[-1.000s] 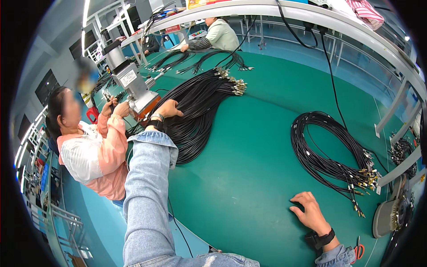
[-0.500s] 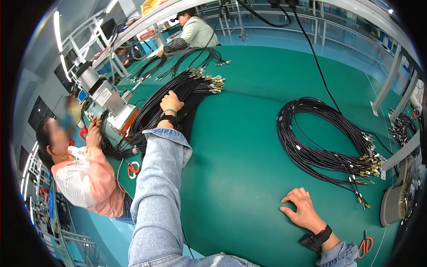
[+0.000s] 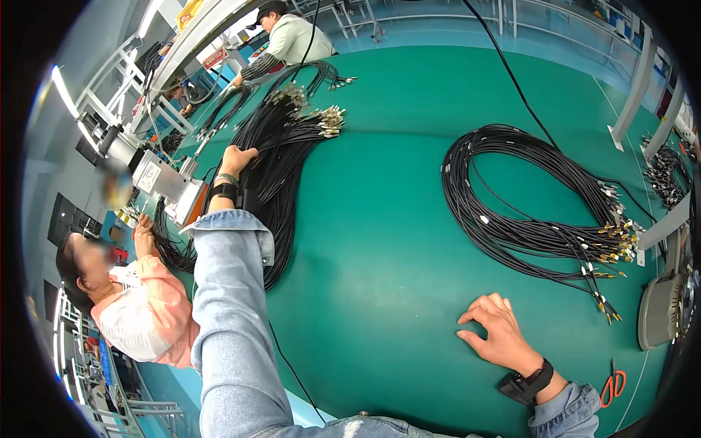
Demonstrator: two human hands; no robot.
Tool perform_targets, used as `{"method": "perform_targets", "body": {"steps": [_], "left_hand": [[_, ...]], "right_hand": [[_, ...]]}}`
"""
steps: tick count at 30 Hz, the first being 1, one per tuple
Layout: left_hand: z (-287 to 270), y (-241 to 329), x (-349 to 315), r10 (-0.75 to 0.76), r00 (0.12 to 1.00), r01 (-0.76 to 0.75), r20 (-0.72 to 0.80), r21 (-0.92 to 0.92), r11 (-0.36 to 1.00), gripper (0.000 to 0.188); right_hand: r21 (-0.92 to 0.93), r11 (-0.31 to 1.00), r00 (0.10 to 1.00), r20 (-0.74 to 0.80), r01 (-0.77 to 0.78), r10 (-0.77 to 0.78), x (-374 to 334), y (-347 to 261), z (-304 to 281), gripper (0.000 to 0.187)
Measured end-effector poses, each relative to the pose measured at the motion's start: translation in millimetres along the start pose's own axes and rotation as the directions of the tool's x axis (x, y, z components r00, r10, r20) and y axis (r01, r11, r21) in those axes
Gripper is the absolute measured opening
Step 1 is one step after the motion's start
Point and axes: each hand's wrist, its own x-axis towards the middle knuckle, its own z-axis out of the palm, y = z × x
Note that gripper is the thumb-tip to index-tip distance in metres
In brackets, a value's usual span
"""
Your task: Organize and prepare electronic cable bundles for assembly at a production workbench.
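At the left side of the green table lies a thick bundle of black cables (image 3: 281, 146) with metal connectors at its far end. My left hand (image 3: 238, 159) grips the bundle's left side, thumb across the top; its other fingers are mostly hidden. The bundle's connector ends lie in two clumps. My right hand (image 3: 496, 332) rests on the table at the near right, fingers loosely curved and thumb apart, with nothing in it. Beyond it, apart from the hand, lies a looped coil of black cables (image 3: 467, 197) with white tags and gold-coloured connectors.
Orange-handled scissors (image 3: 613, 385) lie right of my right hand. A grey machine (image 3: 169, 182) stands at the left, beside a seated co-worker (image 3: 150, 314). Another person (image 3: 292, 44) works at the far edge near more cables. Metal posts (image 3: 634, 95) rise at the right.
My left hand has shifted left on the bundle and turned, its thumb now over the cables. The bundle's connector ends have separated into two clumps. The view has shifted; my right hand stays put.
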Motion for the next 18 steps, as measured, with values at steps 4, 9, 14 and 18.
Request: {"method": "perform_targets", "body": {"steps": [4,9,14,18], "left_hand": [[-19,24,-38,0.002,0.996,0.02,0.086,-0.249,0.968,0.036],[-33,30,-53,0.0,0.993,0.044,0.116,-0.375,0.926,0.035],[20,23,-42,0.058,0.998,-0.059,0.022,0.067,0.996,0.044],[52,12,-26,0.068,0.995,-0.085,0.076,0.244,0.966,0.049]], "right_hand": [[-0.012,0.999,0.999,0.003,-0.04,0.04,-4,-5,0,0.017],[-0.022,0.999,0.999,-0.018,-0.031,0.031,-12,-11,0,0.017],[-0.006,0.999,0.999,-0.02,-0.038,0.038,-12,-6,1,0.017],[0.008,0.999,0.999,0.006,-0.048,0.048,-6,1,-1,0.017]]}}
